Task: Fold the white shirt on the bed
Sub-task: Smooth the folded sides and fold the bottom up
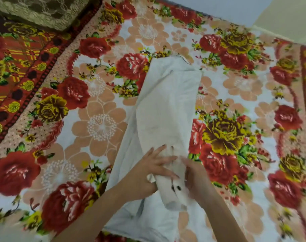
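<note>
The white shirt (163, 109) lies as a long narrow strip down the middle of the bed, its sides folded inward. Its far end reaches toward the wall and its near end runs under my arms. My left hand (155, 169) rests flat on the near part of the shirt with fingers spread, pressing the cloth. Beside it, my right hand (195, 177) is curled around a folded sleeve or edge of the shirt that has a small dark mark on it. The two hands nearly touch.
A floral blanket (100, 126) with red and yellow roses covers the bed. A brown lace pillow (37, 11) sits at the far left corner. A pale wall (227, 9) borders the far edge of the bed.
</note>
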